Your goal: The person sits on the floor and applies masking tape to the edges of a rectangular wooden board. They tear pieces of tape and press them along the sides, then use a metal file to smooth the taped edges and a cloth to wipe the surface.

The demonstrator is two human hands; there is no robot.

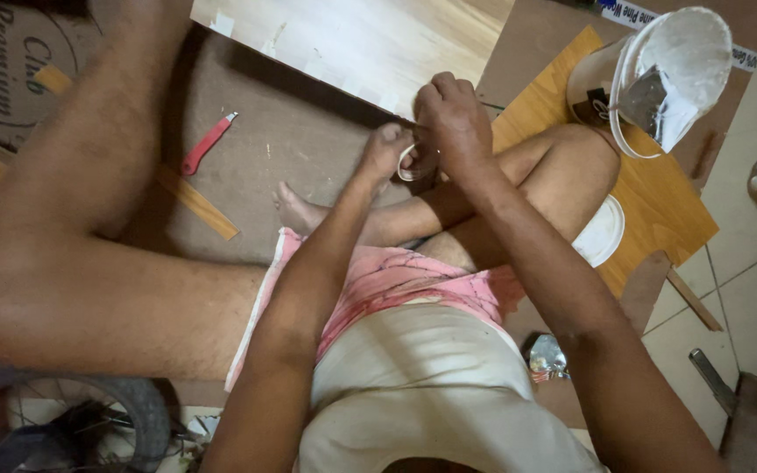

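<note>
Fingers [413,144] of both hands pinched on white strip [406,163]

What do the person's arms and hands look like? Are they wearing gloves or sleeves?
No gloves and no sleeves. Both arms are bare from the shoulder end of the picture down to the fingers. The left hand and the right hand are bare too, with no rings, watch or bands that I can see. The person wears a cream shirt and pink shorts.
</note>
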